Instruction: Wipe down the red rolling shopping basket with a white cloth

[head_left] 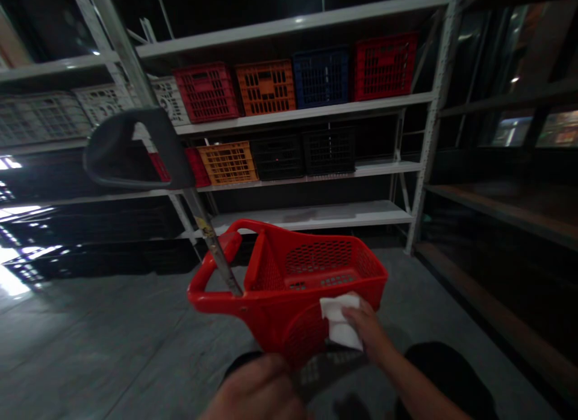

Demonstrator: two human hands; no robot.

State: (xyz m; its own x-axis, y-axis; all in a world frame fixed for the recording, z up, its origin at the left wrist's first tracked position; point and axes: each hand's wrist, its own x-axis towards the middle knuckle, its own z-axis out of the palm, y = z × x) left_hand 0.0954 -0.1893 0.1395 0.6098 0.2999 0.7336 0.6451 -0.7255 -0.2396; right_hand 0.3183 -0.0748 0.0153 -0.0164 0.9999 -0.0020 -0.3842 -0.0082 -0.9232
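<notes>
A red plastic shopping cart (pixel 275 317) with perforated basket walls stands on the floor in front of me. My right hand (pixel 363 326) grips a folded white cloth (pixel 341 323) and holds it against the near side of the basket, close to the far right end. My left hand (pixel 259 390) is low at the bottom edge, blurred, its fingers curled in; whatever they may hold is hidden. A metal pole (pixel 210 233) with a dark grey handle (pixel 167 143) rises from the cart's left end, beside its red push bar (pixel 198 281).
Behind the cart stands a white metal shelf rack (pixel 433 112) with plastic crates: a red crate (pixel 386 67), a blue crate (pixel 321 76), an orange crate (pixel 266 87) and several others. Dark glass panels (pixel 510 227) line the right side. My knee (pixel 447 372) shows at lower right.
</notes>
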